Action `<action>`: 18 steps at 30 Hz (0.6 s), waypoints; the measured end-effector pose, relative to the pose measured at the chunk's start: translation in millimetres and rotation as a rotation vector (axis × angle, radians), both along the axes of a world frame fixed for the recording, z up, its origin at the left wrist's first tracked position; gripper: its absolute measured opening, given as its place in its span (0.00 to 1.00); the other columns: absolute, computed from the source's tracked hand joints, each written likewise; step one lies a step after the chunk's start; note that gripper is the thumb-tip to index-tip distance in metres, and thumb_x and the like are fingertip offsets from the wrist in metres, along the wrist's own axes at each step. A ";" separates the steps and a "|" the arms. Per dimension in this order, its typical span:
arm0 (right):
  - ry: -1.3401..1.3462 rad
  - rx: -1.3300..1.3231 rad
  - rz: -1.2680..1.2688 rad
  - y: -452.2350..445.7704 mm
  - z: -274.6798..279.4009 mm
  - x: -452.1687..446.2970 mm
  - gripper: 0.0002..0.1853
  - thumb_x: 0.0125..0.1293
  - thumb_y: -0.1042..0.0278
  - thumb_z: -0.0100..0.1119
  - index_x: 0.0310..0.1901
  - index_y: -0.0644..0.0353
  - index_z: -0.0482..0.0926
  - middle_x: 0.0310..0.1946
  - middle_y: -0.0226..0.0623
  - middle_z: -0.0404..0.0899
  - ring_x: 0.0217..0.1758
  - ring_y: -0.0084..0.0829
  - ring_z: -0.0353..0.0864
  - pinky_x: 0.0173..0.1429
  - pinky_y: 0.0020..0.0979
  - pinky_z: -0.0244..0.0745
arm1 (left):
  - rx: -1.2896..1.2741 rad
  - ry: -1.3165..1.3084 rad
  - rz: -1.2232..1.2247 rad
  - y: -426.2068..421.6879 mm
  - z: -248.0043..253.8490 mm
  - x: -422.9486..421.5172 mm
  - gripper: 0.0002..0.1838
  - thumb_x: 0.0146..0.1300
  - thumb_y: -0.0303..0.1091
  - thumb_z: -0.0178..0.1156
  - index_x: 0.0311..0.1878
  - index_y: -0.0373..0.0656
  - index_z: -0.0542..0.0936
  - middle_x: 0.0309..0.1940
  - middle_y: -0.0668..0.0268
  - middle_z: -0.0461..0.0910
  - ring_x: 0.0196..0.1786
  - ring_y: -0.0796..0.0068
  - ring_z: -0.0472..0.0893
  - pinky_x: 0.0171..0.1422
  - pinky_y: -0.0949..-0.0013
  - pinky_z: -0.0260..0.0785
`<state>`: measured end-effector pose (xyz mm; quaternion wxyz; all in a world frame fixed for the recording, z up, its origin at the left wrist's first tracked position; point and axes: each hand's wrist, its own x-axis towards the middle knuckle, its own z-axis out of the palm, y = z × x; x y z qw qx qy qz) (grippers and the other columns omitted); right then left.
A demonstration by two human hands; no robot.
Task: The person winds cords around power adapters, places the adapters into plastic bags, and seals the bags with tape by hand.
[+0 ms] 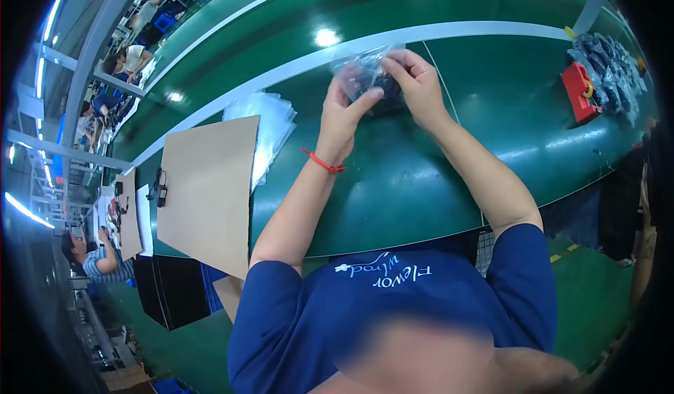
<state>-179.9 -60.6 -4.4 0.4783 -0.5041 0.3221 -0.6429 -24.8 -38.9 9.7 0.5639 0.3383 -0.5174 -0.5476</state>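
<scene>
Holding the bag (366, 67) up between both hands, I had it over the far part of the green table (379, 197), near the pale rail (491, 29). The bag was clear and crinkled, with something dark inside; glare and my fingers hid its shape, so its type could not be read.

Left hand (342, 109): closed on the bag's near left side, thumb extended across it towards the right, fingers partly behind the plastic. A red cord (323, 162) circled that wrist. Right hand (419, 88): narrow, thumb and curled fingers pinching the bag's upper right part.

To the left, a fan of clear sleeves (270, 123) lay on the table, partly under a brown board (207, 183). A small black item (162, 189) sat at the board's left edge; its details were too small to tell. Well apart on the right, a red bin (580, 93) stood tilted in view, touching a heap of bagged dark items (609, 71), with a yellow piece (588, 88) at its side.

Further left, beyond the board, a co-worker in a striped shirt (105, 264) had an arm raised at another work surface.
</scene>
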 end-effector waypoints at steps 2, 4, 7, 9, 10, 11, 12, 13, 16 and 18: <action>0.145 -0.045 -0.040 1.3 -1.2 5.1 0.13 0.68 0.64 0.60 0.46 0.64 0.79 0.39 0.31 0.82 0.43 0.20 0.78 0.50 0.23 0.72 | 0.190 0.161 -0.003 -16.5 -12.8 -3.5 0.30 0.63 0.27 0.63 0.66 0.35 0.63 0.54 0.59 0.75 0.58 0.72 0.74 0.67 0.68 0.62; 0.166 -0.078 -0.105 3.0 1.6 10.4 0.12 0.67 0.64 0.61 0.45 0.65 0.80 0.38 0.31 0.81 0.43 0.19 0.77 0.49 0.23 0.71 | 0.294 0.240 -0.006 -14.5 -15.1 -11.3 0.32 0.62 0.26 0.63 0.68 0.34 0.61 0.55 0.58 0.75 0.58 0.71 0.74 0.67 0.68 0.62; 0.160 0.056 -0.025 1.2 10.9 3.1 0.12 0.66 0.65 0.61 0.44 0.65 0.80 0.37 0.30 0.81 0.42 0.19 0.77 0.48 0.22 0.71 | 0.114 0.301 0.102 -9.2 -9.5 -29.9 0.30 0.63 0.27 0.62 0.66 0.34 0.63 0.56 0.57 0.75 0.60 0.71 0.73 0.67 0.69 0.62; 0.108 0.363 0.207 -1.3 14.1 -4.6 0.11 0.66 0.66 0.61 0.43 0.66 0.80 0.36 0.30 0.81 0.42 0.18 0.76 0.48 0.22 0.71 | 0.033 0.293 0.141 -7.4 -5.2 -33.3 0.27 0.64 0.27 0.61 0.64 0.34 0.65 0.56 0.57 0.75 0.61 0.70 0.73 0.67 0.69 0.61; 0.106 0.366 0.205 -4.0 10.2 -7.4 0.11 0.66 0.66 0.61 0.43 0.66 0.80 0.36 0.30 0.81 0.42 0.18 0.76 0.48 0.22 0.71 | -0.056 0.282 0.186 -7.5 -2.8 -32.9 0.25 0.64 0.28 0.61 0.63 0.33 0.67 0.57 0.57 0.75 0.61 0.70 0.73 0.67 0.70 0.61; 0.108 0.319 0.218 -7.8 2.8 -9.5 0.11 0.65 0.65 0.62 0.41 0.65 0.81 0.35 0.30 0.81 0.41 0.18 0.76 0.46 0.22 0.71 | -0.146 0.268 0.234 -8.0 -1.3 -31.3 0.22 0.65 0.28 0.60 0.61 0.33 0.70 0.57 0.57 0.75 0.61 0.70 0.73 0.67 0.70 0.61; 0.110 0.270 0.233 -10.5 -2.1 -9.3 0.11 0.65 0.65 0.62 0.40 0.65 0.81 0.34 0.30 0.82 0.39 0.19 0.77 0.45 0.22 0.71 | -0.146 0.263 0.237 -11.3 0.0 -29.3 0.22 0.65 0.28 0.60 0.61 0.33 0.70 0.57 0.57 0.75 0.61 0.70 0.73 0.67 0.70 0.61; 0.110 0.223 0.248 -11.8 -7.1 -7.3 0.11 0.65 0.64 0.63 0.38 0.65 0.82 0.33 0.30 0.82 0.38 0.19 0.77 0.44 0.22 0.71 | -0.139 0.284 0.322 -16.8 1.4 -26.8 0.20 0.65 0.28 0.60 0.59 0.33 0.71 0.56 0.58 0.76 0.60 0.71 0.73 0.66 0.71 0.62; 0.056 0.098 0.093 -12.8 -13.9 0.3 0.10 0.66 0.66 0.61 0.40 0.64 0.81 0.34 0.30 0.82 0.39 0.18 0.77 0.44 0.22 0.71 | -0.123 0.331 0.497 -21.7 -0.5 -21.5 0.16 0.66 0.29 0.59 0.55 0.34 0.75 0.53 0.60 0.77 0.58 0.73 0.74 0.64 0.73 0.63; 0.031 0.033 0.011 -10.8 -12.7 5.3 0.09 0.67 0.66 0.59 0.41 0.64 0.81 0.35 0.30 0.81 0.39 0.17 0.77 0.44 0.22 0.71 | -0.001 0.221 0.238 -11.8 -12.3 -20.1 0.14 0.66 0.30 0.60 0.52 0.36 0.76 0.49 0.63 0.78 0.52 0.76 0.75 0.59 0.75 0.65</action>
